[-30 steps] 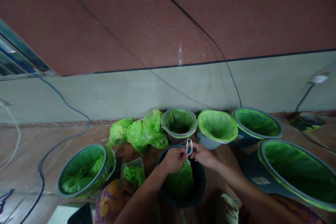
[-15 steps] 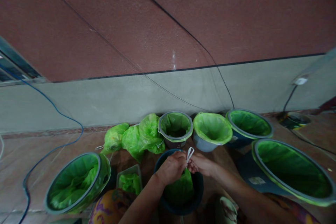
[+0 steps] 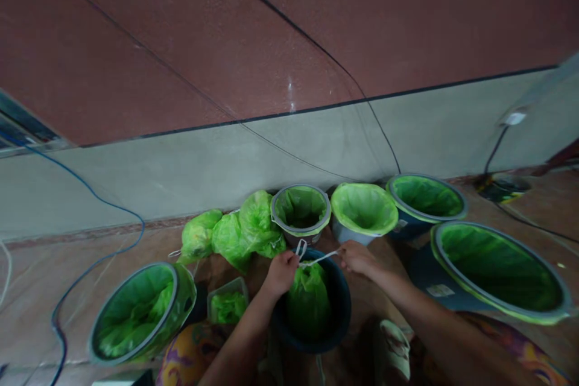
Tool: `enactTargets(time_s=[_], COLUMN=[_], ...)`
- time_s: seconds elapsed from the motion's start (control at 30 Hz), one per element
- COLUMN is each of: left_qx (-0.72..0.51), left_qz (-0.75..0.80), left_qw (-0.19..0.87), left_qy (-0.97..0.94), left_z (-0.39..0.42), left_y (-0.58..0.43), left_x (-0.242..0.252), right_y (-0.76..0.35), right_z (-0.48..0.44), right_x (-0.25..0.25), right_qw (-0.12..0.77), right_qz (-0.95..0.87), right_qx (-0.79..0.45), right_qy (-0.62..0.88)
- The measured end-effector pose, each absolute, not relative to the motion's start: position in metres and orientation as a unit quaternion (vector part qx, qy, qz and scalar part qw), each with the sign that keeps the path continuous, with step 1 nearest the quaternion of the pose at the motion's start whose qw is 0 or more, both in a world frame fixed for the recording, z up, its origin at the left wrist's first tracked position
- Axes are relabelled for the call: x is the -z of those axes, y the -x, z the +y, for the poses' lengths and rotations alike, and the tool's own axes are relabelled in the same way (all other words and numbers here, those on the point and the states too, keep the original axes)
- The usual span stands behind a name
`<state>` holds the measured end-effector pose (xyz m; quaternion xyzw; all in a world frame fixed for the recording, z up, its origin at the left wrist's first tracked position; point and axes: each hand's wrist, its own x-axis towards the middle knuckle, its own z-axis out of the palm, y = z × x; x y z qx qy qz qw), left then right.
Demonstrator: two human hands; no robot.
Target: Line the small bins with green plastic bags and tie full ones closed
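Observation:
Between my feet, a green plastic bag (image 3: 309,301) with a gathered top sits inside a dark blue bucket (image 3: 346,313). A white drawstring (image 3: 323,258) runs across above the bag, with a loop standing up near its left end. My left hand (image 3: 281,272) is closed on the drawstring beside that loop, right over the gathered neck. Off to the right, over the bucket's rim, my right hand (image 3: 356,258) pinches the other end, and the string between the hands is stretched nearly straight.
Against the wall lie several filled green bags (image 3: 228,236), beside a grey-rimmed bucket (image 3: 302,230) and a white bucket (image 3: 339,234), both green-lined. Larger lined bins (image 3: 425,277) stand at right. On the left are a lined bin (image 3: 174,307) and a small container (image 3: 245,289) holding green plastic.
My hands have drawn apart, the right one moving outward, so the drawstring is now taut between them with a loop at the left. More of the bag's gathered top shows.

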<state>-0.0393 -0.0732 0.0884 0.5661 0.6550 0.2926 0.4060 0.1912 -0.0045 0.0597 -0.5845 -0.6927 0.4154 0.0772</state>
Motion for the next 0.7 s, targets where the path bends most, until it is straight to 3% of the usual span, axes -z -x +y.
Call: enactTargets(time_s=[0.17, 0.33, 0.53, 0.7], left_qx=[-0.435, -0.344, -0.286, -0.29], left_qz=[0.59, 0.627, 0.462, 0.576], left_qw=[0.507, 0.495, 0.592, 0.506], left_qy=[-0.453, -0.494, -0.595, -0.573], left_z=[-0.066, -0.061, -0.066, -0.065], left_y=[0.025, 0.017, 0.01, 0.015], left_x=[-0.08, -0.072, -0.08, -0.069], right_y=[-0.171, -0.154, -0.148, -0.146], right_z=[-0.012, -0.023, -0.028, -0.034], right_x=[-0.085, -0.108, -0.107, -0.092], right_qw=[0.176, 0.234, 0.218, 0.168], right_qz=[-0.626, -0.645, -0.582, -0.59], right_qx=[-0.557, -0.615, -0.677, -0.675], right_qy=[0.517, 0.39, 0.395, 0.41])
